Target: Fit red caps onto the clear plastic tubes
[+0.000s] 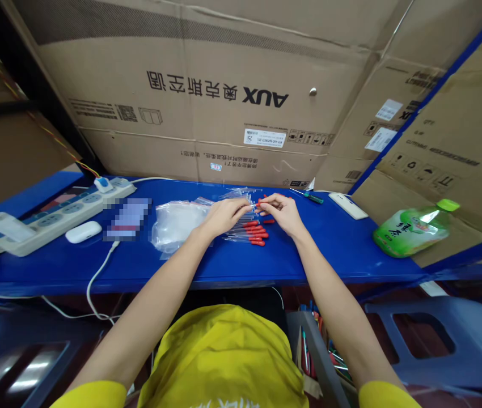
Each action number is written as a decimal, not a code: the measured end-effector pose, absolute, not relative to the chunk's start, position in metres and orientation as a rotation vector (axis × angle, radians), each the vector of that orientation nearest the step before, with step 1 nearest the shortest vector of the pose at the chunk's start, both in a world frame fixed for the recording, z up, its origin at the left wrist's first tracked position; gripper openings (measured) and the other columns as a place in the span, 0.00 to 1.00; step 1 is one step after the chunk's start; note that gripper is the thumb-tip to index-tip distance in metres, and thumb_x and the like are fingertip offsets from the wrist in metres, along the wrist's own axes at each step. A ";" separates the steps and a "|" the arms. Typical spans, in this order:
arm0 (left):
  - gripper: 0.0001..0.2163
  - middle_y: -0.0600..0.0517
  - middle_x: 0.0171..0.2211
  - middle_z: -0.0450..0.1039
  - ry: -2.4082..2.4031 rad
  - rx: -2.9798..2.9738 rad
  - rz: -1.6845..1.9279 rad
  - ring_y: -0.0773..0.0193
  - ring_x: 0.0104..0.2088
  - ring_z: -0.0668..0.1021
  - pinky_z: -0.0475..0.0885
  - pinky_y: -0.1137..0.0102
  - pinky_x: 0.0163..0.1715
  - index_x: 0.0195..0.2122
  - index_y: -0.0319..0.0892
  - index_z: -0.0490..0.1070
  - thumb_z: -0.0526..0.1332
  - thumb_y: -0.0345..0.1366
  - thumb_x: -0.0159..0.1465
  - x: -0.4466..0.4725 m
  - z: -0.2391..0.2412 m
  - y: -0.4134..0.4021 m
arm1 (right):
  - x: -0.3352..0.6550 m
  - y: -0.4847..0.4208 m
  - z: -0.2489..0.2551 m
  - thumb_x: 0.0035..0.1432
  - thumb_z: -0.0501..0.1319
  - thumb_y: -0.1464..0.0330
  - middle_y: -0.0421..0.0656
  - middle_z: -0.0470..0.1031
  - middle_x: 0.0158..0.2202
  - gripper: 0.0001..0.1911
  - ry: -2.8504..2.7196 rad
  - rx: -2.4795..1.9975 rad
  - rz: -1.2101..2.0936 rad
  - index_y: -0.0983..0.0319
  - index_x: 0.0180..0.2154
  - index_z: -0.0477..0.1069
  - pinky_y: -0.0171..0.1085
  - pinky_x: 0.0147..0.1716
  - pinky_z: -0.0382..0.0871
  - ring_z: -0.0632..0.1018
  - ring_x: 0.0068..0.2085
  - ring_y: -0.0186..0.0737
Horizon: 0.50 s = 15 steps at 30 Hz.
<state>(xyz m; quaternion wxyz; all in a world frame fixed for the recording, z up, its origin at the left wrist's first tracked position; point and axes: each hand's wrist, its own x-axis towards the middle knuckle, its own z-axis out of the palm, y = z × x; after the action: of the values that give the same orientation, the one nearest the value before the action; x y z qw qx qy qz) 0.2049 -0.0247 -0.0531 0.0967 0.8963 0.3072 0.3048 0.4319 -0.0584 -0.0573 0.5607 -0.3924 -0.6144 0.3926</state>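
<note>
Over the middle of the blue tabletop my two hands almost meet. My left hand [229, 215] is closed, thumb and fingers pinched on a thin glass dropper tube that they mostly cover. My right hand [282, 212] pinches a small red rubber bulb at the tube's end. Below them lies a row of glass droppers with red bulbs [257, 234], bulbs pointing right. Bare glass tubes [241, 193] lie just behind my left hand. More loose red bulbs sit around my right fingers, partly hidden. Left of my left wrist is a pile of clear plastic bags [177, 224].
On the left are a power strip [66, 212], a white earbud case [83, 232] and a blurred phone [128, 219] with its cable. A screwdriver [312, 197], a white slab [348, 205] and a green tea bottle [413, 229] lie right. Cardboard [207, 119] walls the back.
</note>
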 end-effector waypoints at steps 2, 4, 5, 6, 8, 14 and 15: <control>0.19 0.50 0.39 0.82 0.912 2.676 0.837 0.59 0.39 0.81 0.65 0.71 0.35 0.45 0.45 0.76 0.48 0.47 0.79 0.205 -0.052 -0.025 | 0.432 -0.058 -0.058 0.50 0.77 0.50 0.43 0.85 0.33 0.22 -1.439 -0.930 0.912 0.60 0.36 0.80 0.42 0.38 0.84 0.87 0.36 0.45; 0.19 0.50 0.37 0.81 0.922 2.698 0.809 0.59 0.38 0.81 0.64 0.70 0.34 0.44 0.45 0.76 0.48 0.46 0.79 0.204 -0.052 -0.025 | 0.431 -0.058 -0.058 0.50 0.77 0.49 0.43 0.85 0.32 0.22 -1.430 -0.935 0.910 0.60 0.35 0.79 0.43 0.36 0.84 0.87 0.35 0.45; 0.18 0.50 0.37 0.81 0.928 2.707 0.803 0.59 0.37 0.81 0.63 0.70 0.33 0.44 0.45 0.76 0.48 0.46 0.79 0.204 -0.052 -0.025 | 0.431 -0.058 -0.058 0.50 0.77 0.49 0.43 0.85 0.31 0.23 -1.428 -0.936 0.914 0.60 0.34 0.79 0.43 0.36 0.84 0.87 0.34 0.46; 0.18 0.50 0.36 0.81 0.929 2.718 0.799 0.59 0.36 0.81 0.63 0.70 0.33 0.43 0.45 0.76 0.48 0.45 0.79 0.204 -0.052 -0.025 | 0.430 -0.059 -0.058 0.49 0.77 0.48 0.43 0.85 0.31 0.23 -1.425 -0.936 0.918 0.60 0.34 0.79 0.43 0.35 0.85 0.87 0.33 0.46; 0.18 0.49 0.35 0.80 0.920 2.741 0.795 0.59 0.35 0.80 0.63 0.70 0.33 0.43 0.44 0.75 0.48 0.45 0.79 0.204 -0.052 -0.025 | 0.428 -0.060 -0.058 0.49 0.77 0.48 0.43 0.84 0.31 0.23 -1.423 -0.929 0.929 0.60 0.33 0.79 0.43 0.34 0.85 0.87 0.32 0.46; 0.19 0.49 0.34 0.79 0.897 2.771 0.801 0.60 0.34 0.79 0.62 0.70 0.32 0.41 0.44 0.74 0.47 0.45 0.79 0.204 -0.051 -0.026 | 0.426 -0.063 -0.057 0.50 0.77 0.48 0.43 0.84 0.30 0.23 -1.417 -0.931 0.935 0.59 0.33 0.78 0.44 0.37 0.86 0.87 0.34 0.47; 0.19 0.49 0.33 0.79 0.897 2.776 0.800 0.60 0.33 0.79 0.62 0.70 0.32 0.41 0.44 0.74 0.47 0.45 0.79 0.204 -0.050 -0.026 | 0.426 -0.064 -0.057 0.50 0.77 0.48 0.43 0.84 0.30 0.23 -1.417 -0.934 0.936 0.59 0.33 0.78 0.45 0.38 0.86 0.88 0.34 0.47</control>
<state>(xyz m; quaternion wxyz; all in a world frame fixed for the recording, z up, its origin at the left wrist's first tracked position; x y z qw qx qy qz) 0.2037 -0.0262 -0.0504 0.0584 0.9161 0.2961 0.2639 0.4260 -0.0637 -0.0572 0.5659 -0.3971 -0.6029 0.3982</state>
